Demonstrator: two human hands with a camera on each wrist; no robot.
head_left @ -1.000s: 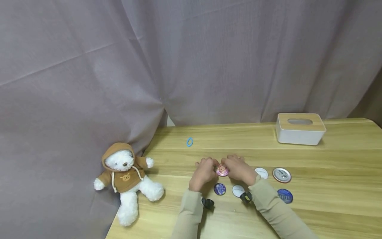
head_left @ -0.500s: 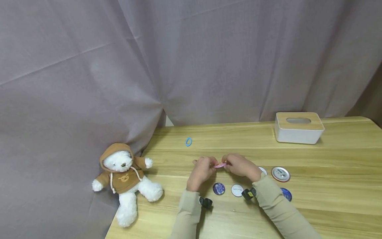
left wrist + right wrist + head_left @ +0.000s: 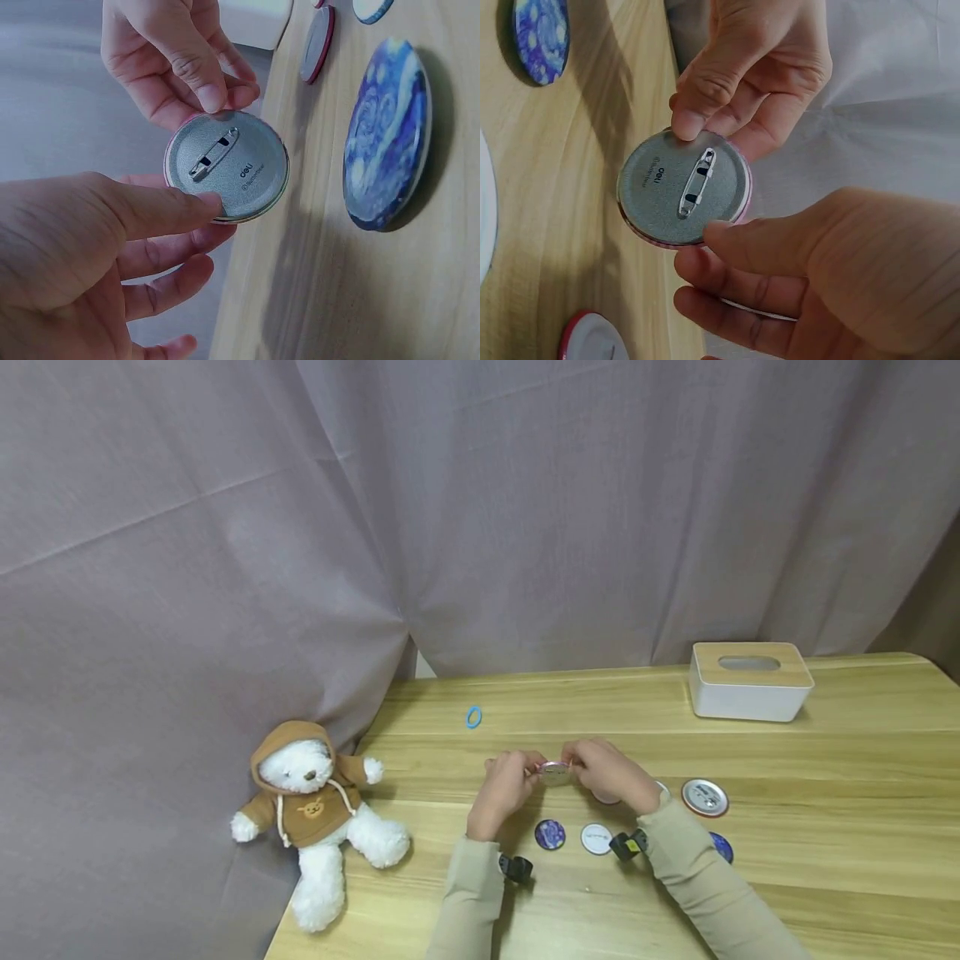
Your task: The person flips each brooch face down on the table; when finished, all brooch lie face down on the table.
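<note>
A round pin badge is held up between both hands, its grey metal back with the safety pin facing the wrist cameras. My left hand pinches one edge between thumb and fingers. The opposite edge is pinched by my right hand. The badge's pink printed front is turned away; only a pink rim shows. Closer to me on the table lie a blue starry badge, face up, and a white-backed badge. Beneath the right hand another badge is mostly hidden.
To the right lie a silver-backed badge and a blue badge, partly covered by the right sleeve. A tissue box stands at the back right. A blue ring lies behind the hands. A white teddy bear sits at left.
The badge showed its pink pig front one second ago, then was edge-on; now its back faces me. Both hands have lifted it slightly off the table while turning it.
</note>
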